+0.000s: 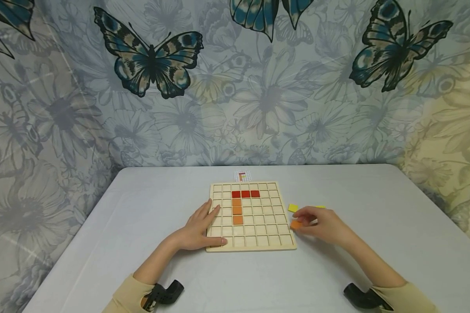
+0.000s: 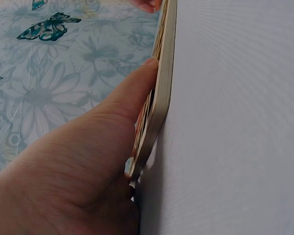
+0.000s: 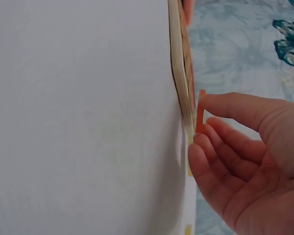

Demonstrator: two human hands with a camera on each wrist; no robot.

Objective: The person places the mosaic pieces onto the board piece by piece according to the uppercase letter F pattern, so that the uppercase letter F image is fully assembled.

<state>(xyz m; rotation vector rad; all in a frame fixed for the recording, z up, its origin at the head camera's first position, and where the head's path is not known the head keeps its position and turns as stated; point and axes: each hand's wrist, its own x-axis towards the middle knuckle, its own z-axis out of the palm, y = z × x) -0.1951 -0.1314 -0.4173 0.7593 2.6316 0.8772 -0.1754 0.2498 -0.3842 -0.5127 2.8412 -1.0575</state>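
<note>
A wooden grid board (image 1: 258, 239) lies on the table, with a row of 3 red tiles (image 1: 245, 194) near its far side. Below the leftmost red one, a column of orange tiles (image 1: 237, 210) runs toward me. My left hand (image 1: 196, 228) rests on the board's left edge, fingers spread and thumb on the near left corner; the left wrist view shows that thumb (image 2: 132, 85) against the rim. Just off the board's right edge, my right hand (image 1: 323, 224) pinches an orange tile (image 3: 201, 111) between thumb and fingertips. That tile stands edge-on in the right wrist view.
Yellow tiles (image 1: 293, 208) lie on the table right of the board, partly behind my right hand. A small printed pattern card (image 1: 242, 176) sits beyond the board's far edge. White cloth covers the table (image 1: 160, 187), and a butterfly-patterned backdrop (image 1: 219, 130) rises behind it.
</note>
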